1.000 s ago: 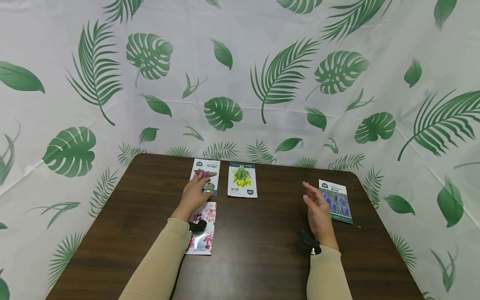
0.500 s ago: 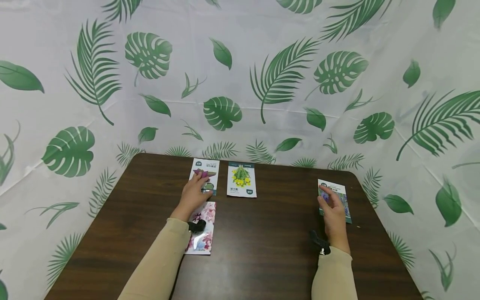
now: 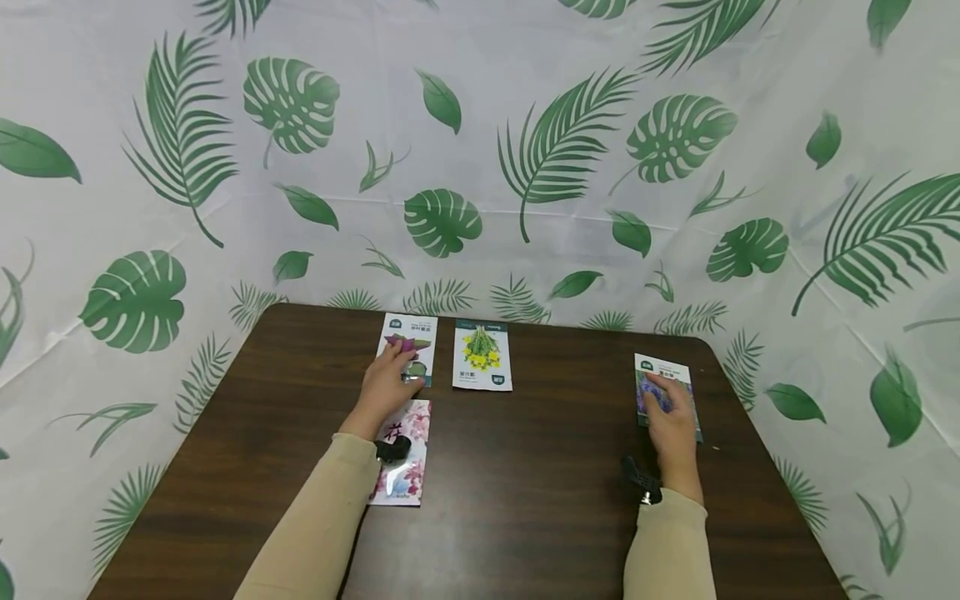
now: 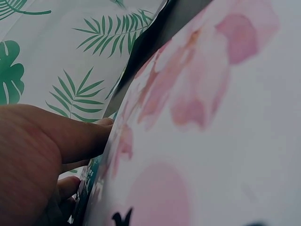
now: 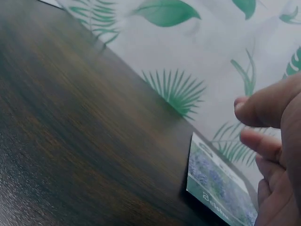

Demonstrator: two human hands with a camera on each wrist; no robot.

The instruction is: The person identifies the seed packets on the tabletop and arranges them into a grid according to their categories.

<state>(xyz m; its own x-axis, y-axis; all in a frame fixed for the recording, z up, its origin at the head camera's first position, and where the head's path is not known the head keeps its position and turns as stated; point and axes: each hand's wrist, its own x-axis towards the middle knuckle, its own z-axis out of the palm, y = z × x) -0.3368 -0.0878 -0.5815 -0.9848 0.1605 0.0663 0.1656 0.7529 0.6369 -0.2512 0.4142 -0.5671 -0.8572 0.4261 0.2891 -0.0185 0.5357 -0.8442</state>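
My left hand [image 3: 384,390] rests on a seed packet [image 3: 412,327] with a purple picture, its fingers over the middle. A packet with pink blossoms [image 3: 405,458] lies under my left wrist and fills much of the left wrist view, where the left thumb [image 4: 80,139] shows beside its edge. My right hand [image 3: 671,421] is over the packet with purple-blue flowers [image 3: 660,363] at the right, overlapping it in the head view. The right wrist view shows its thumb and fingers apart, above that packet [image 5: 214,181], with nothing between them.
A packet with yellow flowers [image 3: 482,354] lies at the back of the dark wooden table [image 3: 525,500], right of the purple one. A white cloth with green leaves [image 3: 480,150] hangs behind the table and at its sides. Each wrist wears a black camera.
My right hand has moved right, from beside the purple-blue flower packet to over it. My left hand stays on its packet, and the packets lie as before.
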